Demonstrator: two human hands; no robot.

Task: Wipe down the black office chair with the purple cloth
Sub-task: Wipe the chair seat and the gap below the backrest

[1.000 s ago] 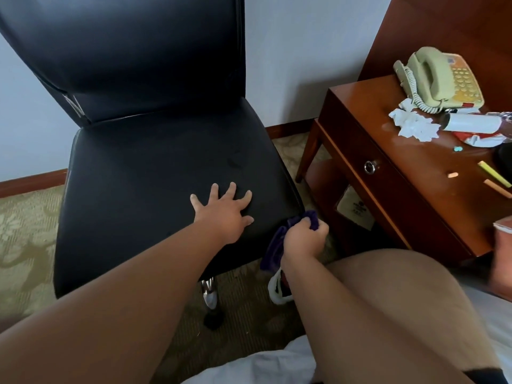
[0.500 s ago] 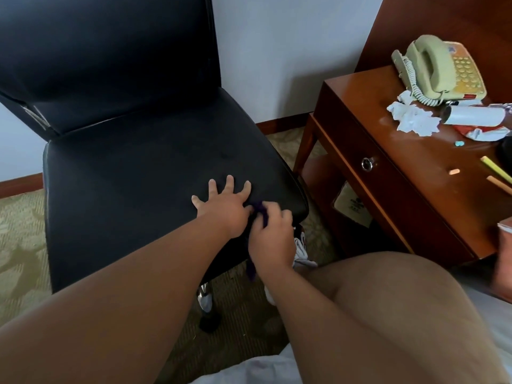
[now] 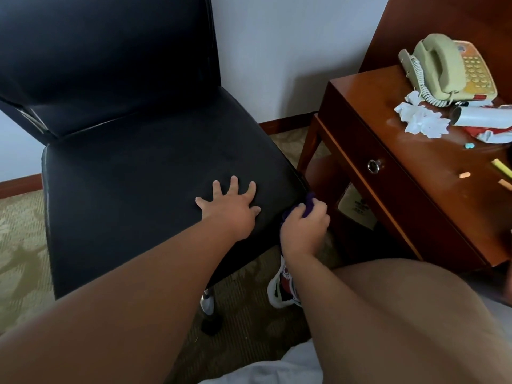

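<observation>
Left hand [image 3: 232, 209] lies flat, fingers spread, on the chair [image 3: 155, 173] seat; right hand [image 3: 304, 228] grips the purple cloth [image 3: 308, 207] against its front corner.

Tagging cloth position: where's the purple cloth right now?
Head view: the purple cloth is bunched in the grip of the right hand at the near right corner of the black chair seat, between the left hand and the wooden nightstand.
</observation>
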